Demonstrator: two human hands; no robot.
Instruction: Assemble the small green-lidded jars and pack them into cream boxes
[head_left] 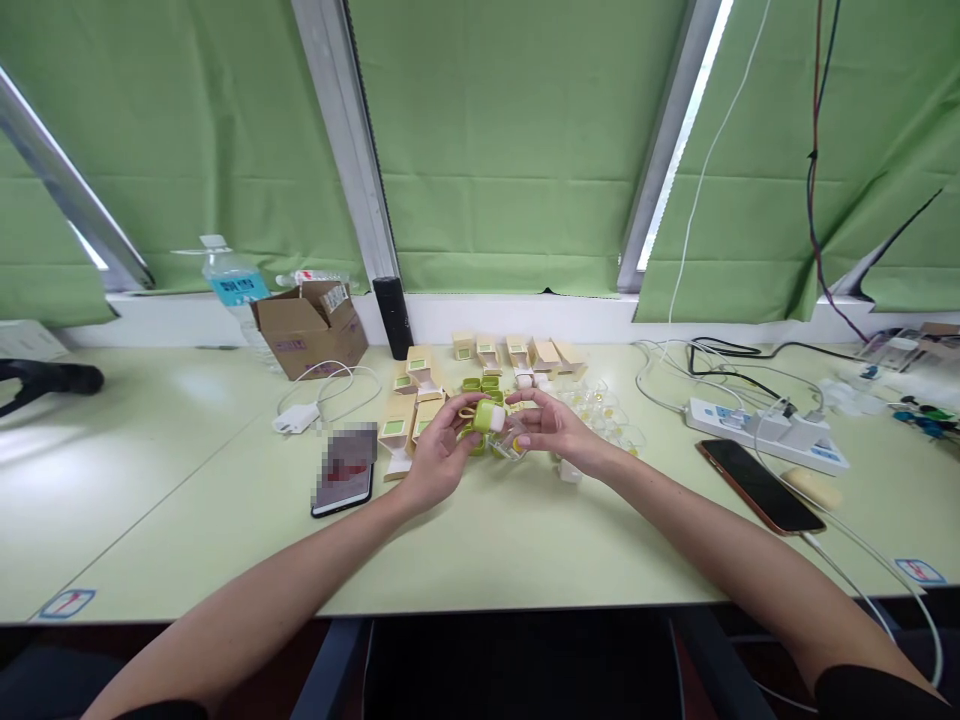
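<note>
Between the fingers of my left hand [441,450] is a small green case with a white end [488,416] and a yellowish loop at its left side. My right hand [556,430] pinches a clear plastic piece with a yellow spot [513,443], close to the right of the case. Whether the two pieces touch I cannot tell. Behind and partly under my hands lie several green square pieces [481,384]. More clear plastic pieces with yellow spots [604,410] are spread to the right of my right hand. A small white block [569,471] sits below my right wrist.
Small open cardboard boxes [424,370] stand behind and left of my hands. Further left are a phone [346,468], a white charger [297,418], a brown carton [311,330] and a water bottle [234,285]. A power strip [765,433] and another phone [759,486] lie right, among cables.
</note>
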